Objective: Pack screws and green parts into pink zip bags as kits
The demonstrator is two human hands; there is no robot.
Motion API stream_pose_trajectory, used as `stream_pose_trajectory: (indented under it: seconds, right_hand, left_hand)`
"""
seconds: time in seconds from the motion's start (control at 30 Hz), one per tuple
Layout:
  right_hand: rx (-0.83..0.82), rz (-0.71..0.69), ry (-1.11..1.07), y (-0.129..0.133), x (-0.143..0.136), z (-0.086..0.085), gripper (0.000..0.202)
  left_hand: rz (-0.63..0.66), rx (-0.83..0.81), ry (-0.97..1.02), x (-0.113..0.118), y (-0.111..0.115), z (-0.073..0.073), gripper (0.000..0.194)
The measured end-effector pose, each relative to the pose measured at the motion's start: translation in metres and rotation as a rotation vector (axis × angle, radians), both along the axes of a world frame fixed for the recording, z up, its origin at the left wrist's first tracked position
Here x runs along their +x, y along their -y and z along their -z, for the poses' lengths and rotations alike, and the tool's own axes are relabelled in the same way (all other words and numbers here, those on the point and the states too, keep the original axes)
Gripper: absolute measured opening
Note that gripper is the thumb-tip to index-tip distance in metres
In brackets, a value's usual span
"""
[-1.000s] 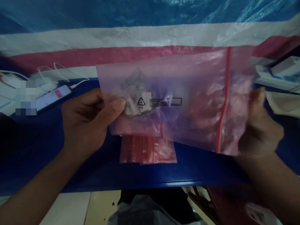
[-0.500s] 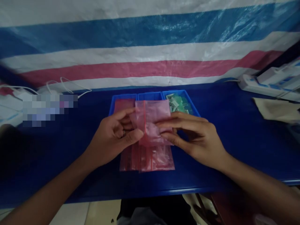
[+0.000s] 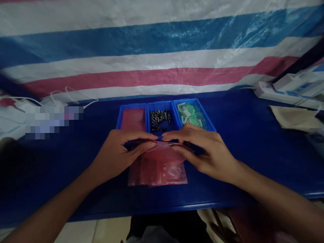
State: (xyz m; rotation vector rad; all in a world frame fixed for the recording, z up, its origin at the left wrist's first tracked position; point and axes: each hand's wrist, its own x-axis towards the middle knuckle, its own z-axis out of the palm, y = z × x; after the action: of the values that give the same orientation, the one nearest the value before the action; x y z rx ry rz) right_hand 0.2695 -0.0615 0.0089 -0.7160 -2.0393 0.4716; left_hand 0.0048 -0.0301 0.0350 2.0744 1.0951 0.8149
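Note:
Between my two hands is a pink zip-lock bag (image 3: pixel 164 150), tilted so that I see it nearly edge-on. My left hand (image 3: pixel 126 148) pinches its left side between thumb and fingers. The right side is pinched by my right hand (image 3: pixel 202 148). Just below, more pink zip-lock bags (image 3: pixel 164 173) lie overlapping on the blue table. Past my fingers stand blue bins in a row: the left bin (image 3: pixel 118 118) has a stack of pink bags (image 3: pixel 133 119), the middle one black screws (image 3: pixel 160 118), the right one small pale metal-looking pieces and green packets (image 3: pixel 191 114).
White power strips with cables lie at the far left and at the right (image 3: pixel 280 92). A beige cloth or paper piece (image 3: pixel 293 116) rests on the right of the table (image 3: pixel 243 141). A striped plastic sheet (image 3: pixel 162 40) hangs behind. The table's front edge runs close to me.
The held bag has gone from facing me flat to tilted nearly edge-on, slightly lower. My hands have drawn closer together. The screws in the middle bin now show.

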Motion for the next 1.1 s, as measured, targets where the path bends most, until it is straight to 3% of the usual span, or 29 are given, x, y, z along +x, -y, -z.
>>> stream_pose_trajectory:
  seconds: [0.13,0.2,0.3,0.43,0.57,0.67,0.7,0.8,0.9,1.0,1.1]
  right_hand:
    - [-0.009,0.051,0.042,-0.001,0.006,-0.001,0.017]
    - [0.004,0.072,0.093,-0.001,0.008,-0.002,0.010]
    - [0.021,0.077,0.117,-0.002,0.010,-0.003,0.013]
    - [-0.032,0.053,0.120,-0.002,0.010,-0.007,0.011]
    - [-0.107,0.135,0.011,0.003,0.006,-0.007,0.005]
    - [-0.078,0.171,-0.088,0.008,0.001,-0.006,0.006]
    - [-0.066,0.173,-0.119,0.009,0.000,-0.006,0.010]
    - [-0.076,0.186,-0.173,0.010,-0.002,-0.006,0.018]
    - [-0.084,0.169,-0.140,0.008,-0.003,-0.005,0.018]
    - [-0.066,0.133,-0.071,0.005,-0.003,-0.002,0.017]
    - [-0.055,0.096,-0.045,0.004,-0.003,0.000,0.018]
  left_hand:
    - [-0.058,0.143,0.012,-0.001,0.004,-0.001,0.011]
    - [-0.084,0.164,0.049,-0.001,0.006,-0.001,0.014]
    - [-0.030,0.134,0.051,0.001,0.008,-0.001,0.021]
    - [-0.067,0.122,0.139,0.003,0.005,-0.001,0.003]
    - [-0.008,-0.005,0.245,0.003,0.004,-0.003,0.024]
    - [0.036,-0.068,0.207,0.000,0.003,-0.003,0.007]
    - [0.018,-0.077,0.228,-0.003,0.000,-0.002,0.009]
    - [-0.117,-0.041,0.443,-0.018,-0.022,0.001,0.025]
    - [-0.252,0.079,0.609,-0.039,-0.065,0.002,0.048]
    - [-0.308,0.093,0.323,-0.053,-0.103,-0.006,0.068]
    - [-0.303,0.219,0.092,-0.057,-0.107,-0.019,0.067]
